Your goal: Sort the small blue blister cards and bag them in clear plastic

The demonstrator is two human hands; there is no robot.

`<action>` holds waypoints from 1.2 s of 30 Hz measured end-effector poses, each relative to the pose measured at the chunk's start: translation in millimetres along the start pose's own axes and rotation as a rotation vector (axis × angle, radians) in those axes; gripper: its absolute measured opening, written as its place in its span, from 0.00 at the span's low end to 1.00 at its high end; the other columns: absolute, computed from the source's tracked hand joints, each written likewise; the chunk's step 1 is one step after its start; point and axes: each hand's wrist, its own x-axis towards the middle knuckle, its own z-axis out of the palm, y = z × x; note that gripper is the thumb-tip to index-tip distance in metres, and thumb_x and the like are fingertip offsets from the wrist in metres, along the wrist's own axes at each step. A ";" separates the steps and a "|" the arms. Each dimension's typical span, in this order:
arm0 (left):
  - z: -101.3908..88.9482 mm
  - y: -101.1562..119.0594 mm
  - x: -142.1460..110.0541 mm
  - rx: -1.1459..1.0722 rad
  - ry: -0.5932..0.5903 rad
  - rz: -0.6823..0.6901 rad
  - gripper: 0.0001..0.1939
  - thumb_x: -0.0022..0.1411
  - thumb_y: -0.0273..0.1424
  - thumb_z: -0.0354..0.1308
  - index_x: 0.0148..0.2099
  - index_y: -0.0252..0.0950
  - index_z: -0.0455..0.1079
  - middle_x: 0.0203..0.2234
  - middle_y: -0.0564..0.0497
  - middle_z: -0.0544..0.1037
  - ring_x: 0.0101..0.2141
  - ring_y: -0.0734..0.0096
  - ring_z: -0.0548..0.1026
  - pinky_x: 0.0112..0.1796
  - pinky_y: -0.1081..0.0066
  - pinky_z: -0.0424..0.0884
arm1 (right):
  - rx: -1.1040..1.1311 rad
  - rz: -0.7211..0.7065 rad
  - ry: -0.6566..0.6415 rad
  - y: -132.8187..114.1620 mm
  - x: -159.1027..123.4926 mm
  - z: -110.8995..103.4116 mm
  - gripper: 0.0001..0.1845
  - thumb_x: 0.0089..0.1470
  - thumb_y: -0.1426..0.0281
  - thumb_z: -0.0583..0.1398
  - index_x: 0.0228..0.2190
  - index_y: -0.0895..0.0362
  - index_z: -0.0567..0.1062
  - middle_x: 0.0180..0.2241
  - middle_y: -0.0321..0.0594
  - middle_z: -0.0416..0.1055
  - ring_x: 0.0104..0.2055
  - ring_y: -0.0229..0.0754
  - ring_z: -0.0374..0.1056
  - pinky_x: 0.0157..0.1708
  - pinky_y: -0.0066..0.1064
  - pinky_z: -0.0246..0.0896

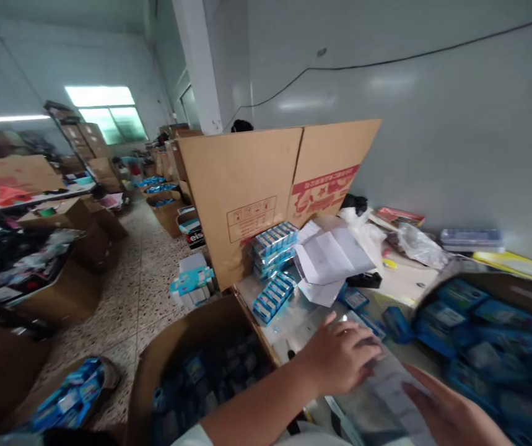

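Observation:
In the head view, a greyish-white, partly see-through sheet (389, 381), which looks like thin plastic, lies over the table in front of me. My left hand (342, 354) curls its fingers over the sheet's left part. On the sheet's right side, my right hand (446, 406) grips the edge, somewhat blurred. Beyond my left hand lies a row of small blue boxes (274, 297). Behind that row stands a stack of wrapped blue box packs (272, 251). Creased white papers (333, 260) rest beside the stack. More blue packs (353, 298) lie just past my fingers.
An upright cardboard panel (256, 186) stands at the table's far left. Large cartons of blue packs flank me: an open carton (168, 353) at left and a dark-rimmed container (530, 291) at right. Clear plastic wrap (418, 244) lies near the wall.

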 end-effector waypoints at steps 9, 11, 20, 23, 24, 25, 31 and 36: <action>-28.0 -14.1 5.2 0.002 -0.078 0.036 0.15 0.66 0.29 0.55 0.54 0.43 0.71 0.50 0.46 0.76 0.58 0.58 0.67 0.63 0.50 0.51 | -0.162 -0.121 -0.261 -105.8 -5.3 0.2 0.19 0.61 0.66 0.54 0.47 0.48 0.80 0.42 0.45 0.80 0.42 0.51 0.76 0.39 0.33 0.68; -29.1 -16.4 10.6 -0.063 -0.142 0.052 0.10 0.65 0.27 0.55 0.47 0.42 0.73 0.39 0.49 0.79 0.47 0.60 0.74 0.62 0.50 0.55 | -0.172 -0.131 -0.253 -113.7 -4.4 -10.9 0.19 0.61 0.69 0.54 0.47 0.49 0.80 0.41 0.43 0.80 0.42 0.50 0.75 0.41 0.32 0.66; -13.1 -30.6 21.7 -0.001 -0.103 0.245 0.23 0.68 0.25 0.53 0.63 0.43 0.63 0.39 0.49 0.79 0.39 0.63 0.75 0.41 0.62 0.68 | -0.103 -0.067 -0.154 -124.4 -4.6 -27.3 0.16 0.60 0.71 0.57 0.45 0.50 0.81 0.40 0.38 0.80 0.38 0.44 0.74 0.36 0.28 0.62; -10.0 -31.5 20.3 0.110 0.034 0.328 0.21 0.68 0.25 0.52 0.62 0.40 0.65 0.44 0.46 0.79 0.43 0.61 0.74 0.49 0.57 0.65 | -0.067 -0.055 -0.118 -127.2 -4.0 -25.3 0.16 0.60 0.71 0.56 0.46 0.50 0.80 0.41 0.39 0.80 0.40 0.45 0.75 0.38 0.29 0.63; -8.2 -32.2 19.2 0.133 0.096 0.345 0.20 0.68 0.25 0.53 0.61 0.39 0.67 0.45 0.46 0.79 0.45 0.61 0.74 0.52 0.55 0.64 | -0.059 -0.054 -0.108 -128.1 -3.5 -24.5 0.16 0.61 0.71 0.56 0.47 0.50 0.80 0.42 0.39 0.80 0.41 0.46 0.75 0.39 0.30 0.64; -5.9 -33.2 17.8 0.149 0.157 0.354 0.19 0.68 0.25 0.53 0.60 0.39 0.68 0.47 0.45 0.79 0.47 0.60 0.74 0.54 0.55 0.62 | -0.055 -0.051 -0.101 -128.8 -3.0 -23.6 0.17 0.61 0.70 0.56 0.47 0.50 0.80 0.42 0.39 0.80 0.41 0.46 0.75 0.39 0.30 0.64; 9.5 -42.2 12.5 0.155 0.300 0.332 0.14 0.68 0.26 0.53 0.52 0.41 0.73 0.53 0.50 0.77 0.55 0.56 0.70 0.59 0.52 0.56 | -0.045 0.027 -0.056 -129.6 -1.5 -19.5 0.15 0.61 0.69 0.57 0.45 0.52 0.81 0.42 0.40 0.80 0.40 0.46 0.75 0.38 0.30 0.65; 11.6 -44.3 12.8 0.083 0.285 0.319 0.24 0.64 0.27 0.58 0.62 0.32 0.63 0.56 0.39 0.73 0.60 0.53 0.65 0.60 0.51 0.59 | -0.036 -0.016 -0.073 -134.4 -1.5 -18.0 0.13 0.61 0.69 0.56 0.42 0.54 0.81 0.38 0.40 0.80 0.37 0.43 0.74 0.37 0.28 0.65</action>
